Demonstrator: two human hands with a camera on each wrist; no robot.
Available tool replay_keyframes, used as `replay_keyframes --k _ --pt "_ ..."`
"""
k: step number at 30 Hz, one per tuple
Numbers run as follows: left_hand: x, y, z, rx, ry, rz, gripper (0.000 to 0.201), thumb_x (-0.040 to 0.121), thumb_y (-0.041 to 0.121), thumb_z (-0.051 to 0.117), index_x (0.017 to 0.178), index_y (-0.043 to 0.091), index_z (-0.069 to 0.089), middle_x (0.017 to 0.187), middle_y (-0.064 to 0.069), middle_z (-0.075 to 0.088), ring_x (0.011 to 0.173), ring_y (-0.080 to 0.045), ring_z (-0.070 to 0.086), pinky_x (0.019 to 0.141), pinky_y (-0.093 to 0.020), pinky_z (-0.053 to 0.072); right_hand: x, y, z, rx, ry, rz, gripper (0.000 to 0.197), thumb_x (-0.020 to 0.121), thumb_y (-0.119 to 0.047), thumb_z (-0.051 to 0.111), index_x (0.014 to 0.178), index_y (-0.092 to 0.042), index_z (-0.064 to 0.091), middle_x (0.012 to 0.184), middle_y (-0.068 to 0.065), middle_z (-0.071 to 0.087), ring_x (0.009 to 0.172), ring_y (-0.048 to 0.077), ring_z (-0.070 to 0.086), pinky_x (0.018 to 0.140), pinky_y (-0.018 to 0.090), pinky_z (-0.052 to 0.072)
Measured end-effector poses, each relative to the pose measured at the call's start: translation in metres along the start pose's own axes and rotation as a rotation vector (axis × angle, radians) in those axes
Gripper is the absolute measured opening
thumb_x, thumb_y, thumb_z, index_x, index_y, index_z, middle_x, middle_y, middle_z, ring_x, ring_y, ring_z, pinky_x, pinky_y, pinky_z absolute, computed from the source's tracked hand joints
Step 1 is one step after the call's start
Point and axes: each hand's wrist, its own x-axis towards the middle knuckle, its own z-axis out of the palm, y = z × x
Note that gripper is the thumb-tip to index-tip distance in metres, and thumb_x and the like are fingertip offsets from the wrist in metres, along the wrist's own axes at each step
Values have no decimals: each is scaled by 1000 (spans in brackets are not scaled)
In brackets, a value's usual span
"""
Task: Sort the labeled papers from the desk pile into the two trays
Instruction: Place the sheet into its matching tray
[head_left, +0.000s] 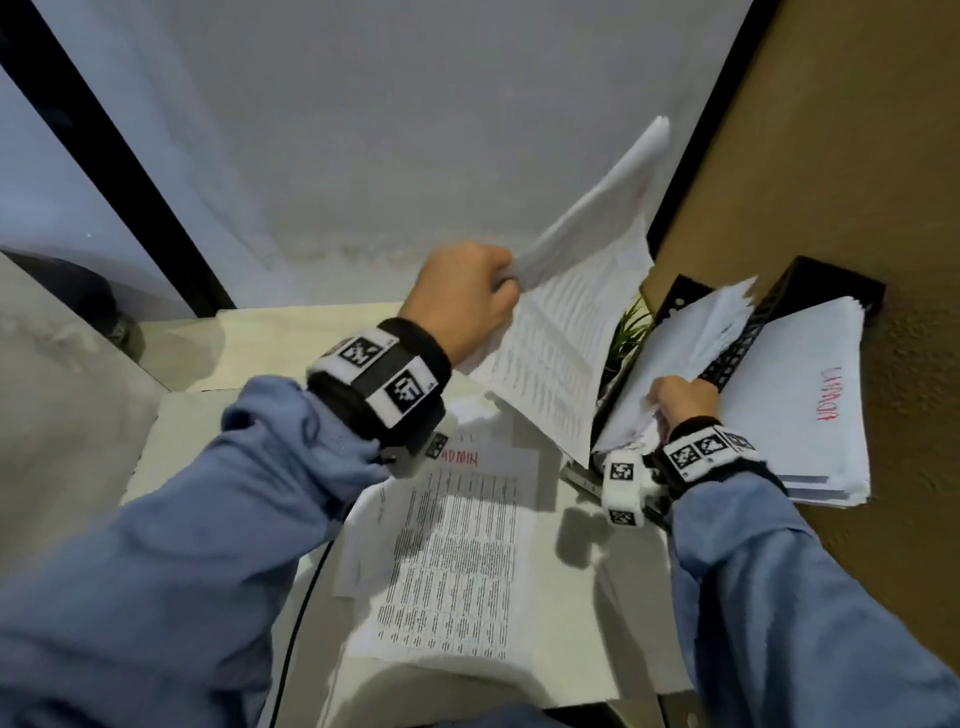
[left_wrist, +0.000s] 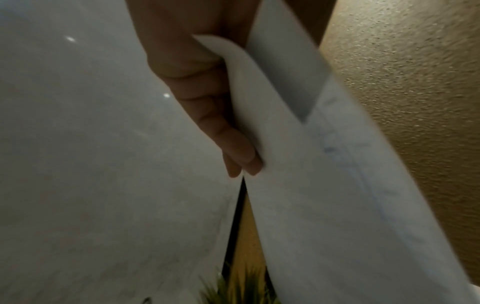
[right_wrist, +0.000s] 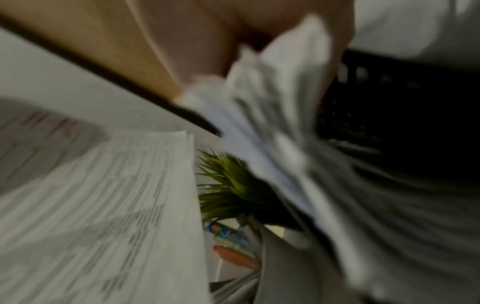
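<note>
My left hand (head_left: 498, 286) holds a bent sheaf of printed papers (head_left: 566, 332) raised above the desk; in the left wrist view its fingers (left_wrist: 218, 127) curl round the folded sheet (left_wrist: 311, 185). My right hand (head_left: 672, 402) grips the lifted edge of the paper stack (head_left: 696, 338) in the nearer black tray (head_left: 680, 296). The farther tray (head_left: 831, 283) carries a stack with a red handwritten label (head_left: 802, 400). The desk pile (head_left: 457, 561), topped by a sheet marked ADMIN in red, lies below my left wrist. The right wrist view is blurred, showing bunched papers (right_wrist: 272, 107).
A small green plant (head_left: 631, 325) stands between the raised sheaf and the trays, with pens (right_wrist: 233, 248) beside it. A brown textured wall (head_left: 857, 156) runs along the right behind the trays. A black cable (head_left: 306, 597) hangs at the white desk's left edge.
</note>
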Motion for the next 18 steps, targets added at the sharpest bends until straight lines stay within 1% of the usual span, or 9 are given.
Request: replay_keyframes --k 2,5,8,10,11,12,14,16,18 --pt "14 18 8 65 -49 56 18 88 15 50 78 3 60 74 -15 60 76 -34 57 64 -33 38 2 1 -6 6 5 -100 17 80 8 43 70 -6 44 62 6 37 49 19 35 39 17 28" --pt "29 42 26 147 -97 141 18 89 16 47 80 3 57 84 -17 64 83 -35 59 66 -34 40 -1 -8 -17 -5 -23 -203 15 79 13 41 80 0 48 59 6 38 44 17 38 31 8 24" --pt "42 61 46 178 -127 177 16 88 14 46 81 5 57 90 -20 65 87 -38 59 64 -32 33 2 -17 -25 5 -52 -274 19 75 13 41 85 0 51 63 8 41 48 19 41 33 10 28" --pt "49 72 61 188 -147 178 16 88 12 46 86 3 59 94 -21 65 89 -39 59 65 -33 33 4 -22 -27 7 -58 -307 24 69 7 44 88 0 56 69 13 49 55 25 48 39 15 37" --pt "51 77 67 186 -160 175 16 88 10 46 87 2 60 94 -21 65 89 -39 59 65 -33 33 4 -25 -27 -8 -54 -314 31 64 1 45 92 -2 58 72 14 52 58 27 52 44 20 41" --pt "54 81 74 177 -172 166 16 88 9 46 88 2 60 95 -21 65 89 -39 59 65 -33 34 5 -27 -28 -28 -53 -326 37 59 -3 44 93 -4 59 75 15 54 62 28 54 48 26 43" --pt "58 88 88 152 -198 140 15 88 8 47 90 1 61 94 -22 65 88 -39 60 65 -33 36 9 -34 -29 -61 -64 -357 38 54 -5 42 87 -9 60 76 14 54 68 27 54 57 32 43" --pt "61 93 101 132 -240 121 17 88 7 48 93 -1 62 97 -22 66 90 -39 60 66 -32 36 13 -41 -28 -141 -60 -391 39 54 -9 41 87 -16 60 83 12 58 78 28 56 68 35 46" --pt "64 94 115 91 -289 96 18 89 7 49 95 -2 64 98 -23 66 92 -38 61 67 -31 36 15 -49 -27 -268 -25 -427 40 63 -14 41 97 -13 61 99 16 62 93 34 59 82 42 50"
